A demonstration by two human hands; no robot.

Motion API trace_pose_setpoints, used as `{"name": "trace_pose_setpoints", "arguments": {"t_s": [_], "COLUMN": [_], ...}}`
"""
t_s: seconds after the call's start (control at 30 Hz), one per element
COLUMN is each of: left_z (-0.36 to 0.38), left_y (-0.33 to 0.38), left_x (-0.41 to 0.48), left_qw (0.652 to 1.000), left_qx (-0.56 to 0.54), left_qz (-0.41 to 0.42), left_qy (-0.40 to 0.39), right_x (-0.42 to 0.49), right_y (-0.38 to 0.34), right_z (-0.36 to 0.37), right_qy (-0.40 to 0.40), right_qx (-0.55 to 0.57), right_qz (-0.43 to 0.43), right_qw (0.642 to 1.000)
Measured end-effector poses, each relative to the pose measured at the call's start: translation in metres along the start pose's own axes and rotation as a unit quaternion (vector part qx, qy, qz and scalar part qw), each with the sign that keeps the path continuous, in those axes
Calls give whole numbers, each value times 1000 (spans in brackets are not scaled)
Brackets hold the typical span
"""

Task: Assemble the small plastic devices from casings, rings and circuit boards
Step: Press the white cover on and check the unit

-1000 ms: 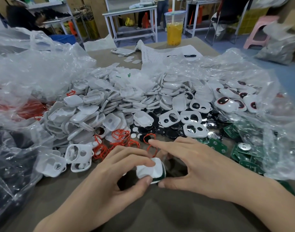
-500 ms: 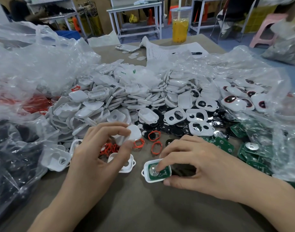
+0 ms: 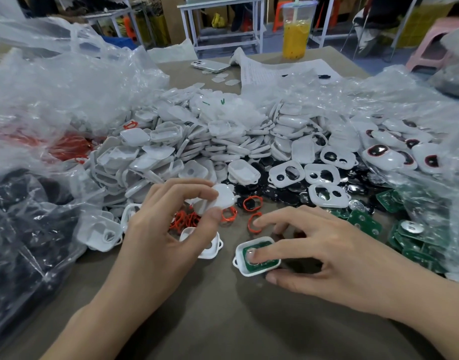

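My left hand [image 3: 168, 229] pinches a white casing lid [image 3: 222, 200] between thumb and fingers, lifted a little above the table. An open white casing base [image 3: 251, 266] lies on the table with a green circuit board [image 3: 264, 261] inside it. My right hand [image 3: 324, 250] holds that base, index finger pressing on the board and thumb against its near edge. Another empty white casing [image 3: 210, 245] rests under my left hand. Loose orange rings [image 3: 251, 203] lie just beyond both hands.
A big heap of white casings [image 3: 197, 146] fills the middle, with black discs [image 3: 283, 196] and holed white fronts [image 3: 327, 196]. Green boards [image 3: 415, 245] lie at right. Crumpled plastic bags [image 3: 54, 94] flank left and right. A phone [image 3: 210, 65], papers and a drink cup [image 3: 296, 32] stand at the far edge.
A second ago both hands held a closed casing together. My left hand has lifted the white lid away to the left, exposing the green board in the base, which my right hand keeps pressed down.
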State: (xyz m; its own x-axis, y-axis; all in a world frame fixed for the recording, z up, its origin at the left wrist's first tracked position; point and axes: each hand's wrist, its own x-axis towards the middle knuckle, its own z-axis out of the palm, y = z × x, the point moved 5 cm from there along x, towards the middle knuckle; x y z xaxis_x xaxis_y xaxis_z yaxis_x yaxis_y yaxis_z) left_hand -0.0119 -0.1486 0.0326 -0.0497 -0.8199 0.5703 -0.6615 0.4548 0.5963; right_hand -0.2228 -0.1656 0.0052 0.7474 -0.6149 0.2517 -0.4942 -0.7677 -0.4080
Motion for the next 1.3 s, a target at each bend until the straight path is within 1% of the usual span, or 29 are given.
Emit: {"name": "trace_pose_setpoints", "arguments": {"t_s": [0.07,0.5,0.67,0.9,1.0,1.17,1.23,1.3], "left_z": [0,2,3,1,2,7,9,8], "left_y": [-1,-1,0,2,-1,-13,-13,-7], "left_x": [0,0,0,0,0,-4,-6,-6], "left_qw": [1000,1000,1000,1000,999,986,983,985], "left_qx": [0,5,5,10,35,126,135,120], "left_qz": [2,13,15,13,1,-30,-29,-9], "left_qy": [0,-8,-13,-13,-32,-104,-117,-125], "right_x": [1,5,4,3,3,3,3,3], "right_y": [0,0,2,2,2,0,0,0], "right_z": [1,3,3,2,1,0,1,1], "right_qy": [1,-11,-22,-17,-13,-14,-15,-14], "right_qx": [-2,15,30,41,39,43,43,43], "right_qz": [-9,4,18,32,34,34,32,31], "right_qw": [1000,1000,999,999,999,998,998,998]}}
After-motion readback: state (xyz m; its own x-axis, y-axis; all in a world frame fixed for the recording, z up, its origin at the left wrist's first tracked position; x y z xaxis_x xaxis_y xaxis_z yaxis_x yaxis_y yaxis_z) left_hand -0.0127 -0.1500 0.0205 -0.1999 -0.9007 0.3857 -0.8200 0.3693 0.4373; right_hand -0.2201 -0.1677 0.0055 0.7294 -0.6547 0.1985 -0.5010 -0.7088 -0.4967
